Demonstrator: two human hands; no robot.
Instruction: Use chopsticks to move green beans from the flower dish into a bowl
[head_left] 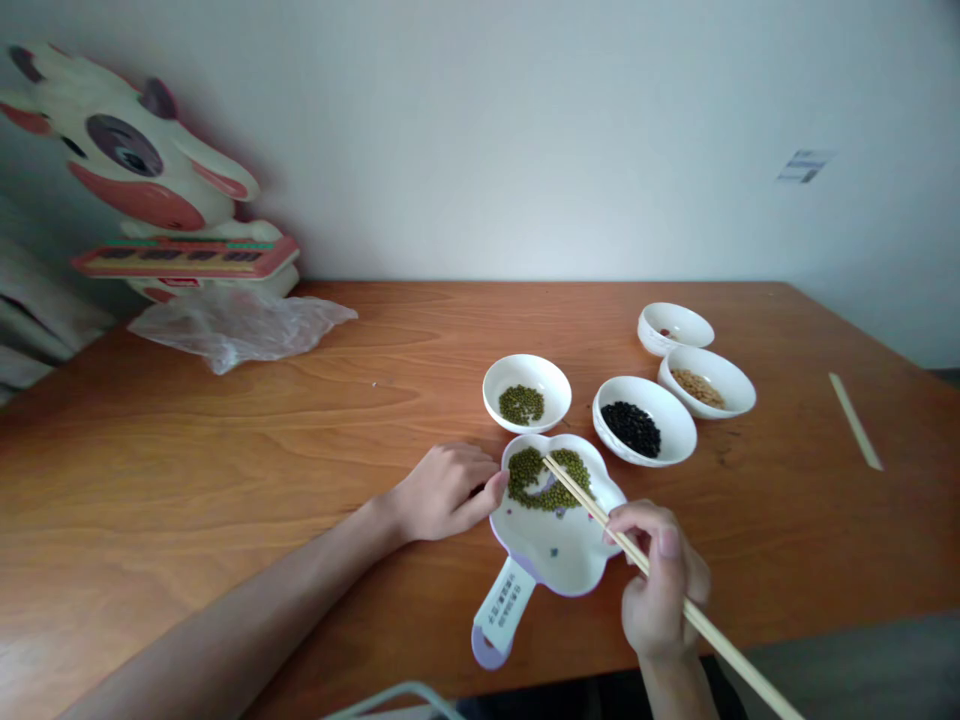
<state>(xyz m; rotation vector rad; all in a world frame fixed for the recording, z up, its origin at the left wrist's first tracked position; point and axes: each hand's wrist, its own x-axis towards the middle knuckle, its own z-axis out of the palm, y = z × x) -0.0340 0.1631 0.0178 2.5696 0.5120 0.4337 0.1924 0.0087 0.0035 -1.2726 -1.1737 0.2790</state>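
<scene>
My right hand (664, 580) grips a pair of wooden chopsticks (720, 640), their tips down among green mung beans (571, 470) in a white flower-shaped dish (562, 555). The dish has a purple rim and a labelled handle (504, 615) pointing toward me. At its left edge, my left hand (450, 495) is closed, thumb on the rim and fingers curled, partly hidden. Just behind the dish is a white bowl (555, 385) with more mung beans. To its right stands a bowl (679, 440) of black beans (634, 428).
Farther right are a bowl (739, 385) of tan beans and a bowl (694, 328) with a few reddish bits. A pale strip (855, 420) lies at the right. A clear plastic bag (247, 325) and a cow-shaped toy keyboard (180, 200) occupy the back left, near the wall.
</scene>
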